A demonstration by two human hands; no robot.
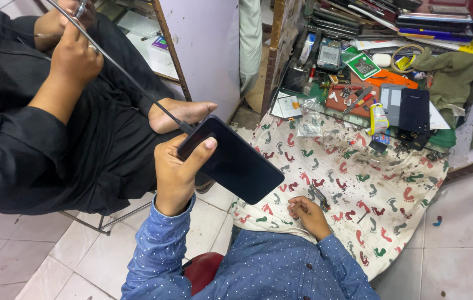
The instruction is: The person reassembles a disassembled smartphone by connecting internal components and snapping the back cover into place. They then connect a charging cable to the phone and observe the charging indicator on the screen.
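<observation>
While the left hand grips a dark phone mid-frame, fingers clamped round its end, the right hand rests loosely curled on the footprint cloth, probably an inspection step; next calls for picking a tool.

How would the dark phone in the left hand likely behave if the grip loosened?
The phone looks like a thin, rigid slab, so it probably won't flex. Its glossy face suggests it may slip, since the left hand clasps only one end. Held in the air over the tiled floor, it seems breakable if dropped.
</observation>
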